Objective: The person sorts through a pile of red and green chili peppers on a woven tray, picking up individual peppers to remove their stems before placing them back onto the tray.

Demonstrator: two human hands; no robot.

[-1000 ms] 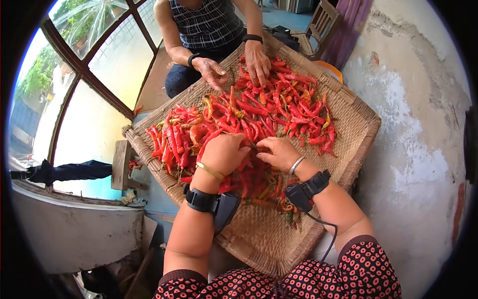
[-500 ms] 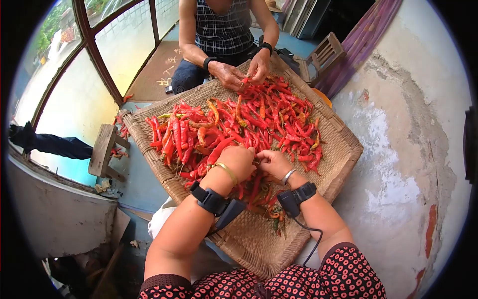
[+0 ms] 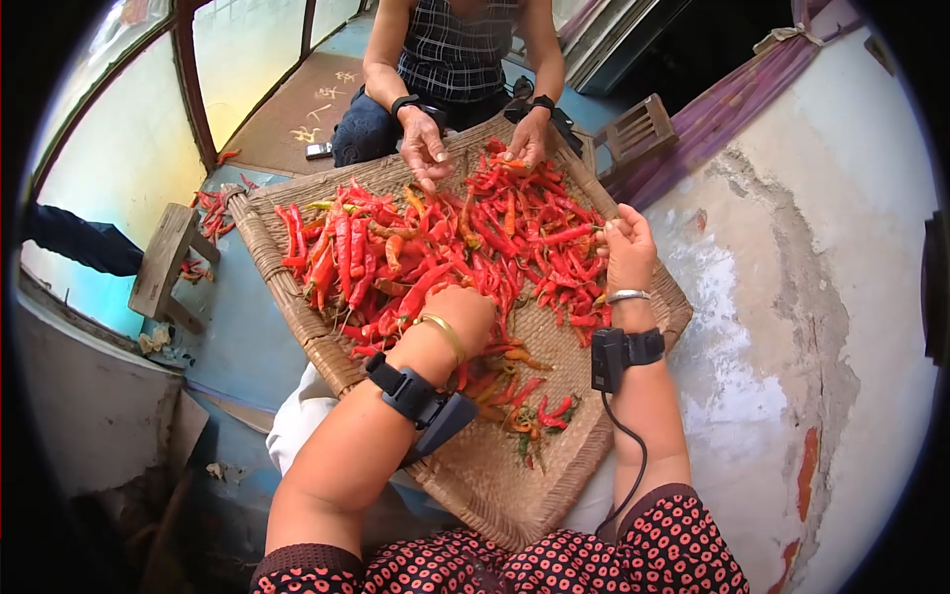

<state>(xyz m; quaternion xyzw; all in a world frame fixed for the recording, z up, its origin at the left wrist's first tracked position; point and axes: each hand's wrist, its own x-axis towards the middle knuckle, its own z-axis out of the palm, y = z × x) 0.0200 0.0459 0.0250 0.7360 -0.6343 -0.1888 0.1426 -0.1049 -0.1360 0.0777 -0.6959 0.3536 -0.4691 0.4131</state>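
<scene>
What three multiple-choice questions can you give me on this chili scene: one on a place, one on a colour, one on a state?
1. Where is the left hand?
A. on the chilies
B. in a bucket
C. on a phone

2. Most chilies are:
A. green
B. red
C. purple

3. The chilies are:
A. sliced
B. ground
C. whole

Answers:
1 A: it rests knuckles up on the pile.
2 B: the heap on the tray is nearly all red.
3 C: the pods lie long and uncut.
</scene>
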